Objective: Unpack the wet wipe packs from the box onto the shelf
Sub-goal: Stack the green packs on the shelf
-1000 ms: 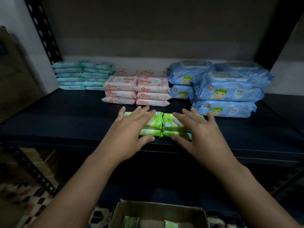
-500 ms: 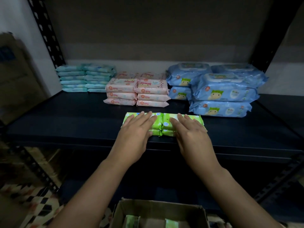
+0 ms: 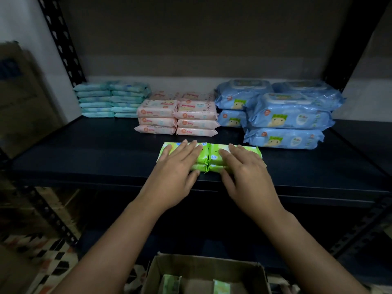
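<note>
Shelf (image 3: 84, 158): dark, flat, spans the middle of the frame; front edge runs just below the hands.

Blue packs (image 3: 286, 122): largest stock, stacked right of centre. Pink packs (image 3: 177, 118): two stacks side by side at centre, behind the work area. Teal packs (image 3: 110, 100): thin, two stacks at centre left against the back.

Box (image 3: 203, 272): bottom centre of frame, flaps open, well below the shelf. Two green packs show inside on edge; how many more lie under them cannot be told.

Green packs (image 3: 209, 160): centre of frame, near the shelf's front edge, in two short stacks touching end to end, two layers visible at the seam. A clear strip of shelf separates them from the pink packs.

Left hand (image 3: 176, 166): open, palm flat on the left stack, fingers spread forward, thumb at the front face. Right hand (image 3: 244, 168): open, flat on the right stack, thumb likewise low at the front. Neither grips anything.

Step in hand, judged: squaring and seating the green stacks.

Method notes:
- Press evenly with flat palms; soft wrappers slide, so uneven push would shear the top layer off the bottom one.
- Use thumbs on the front faces to align both layers flush.
- Keep the seam closed between stacks.
- Slide back toward the pink packs if more rows must fit in front; likely, as the box is not empty.
</note>
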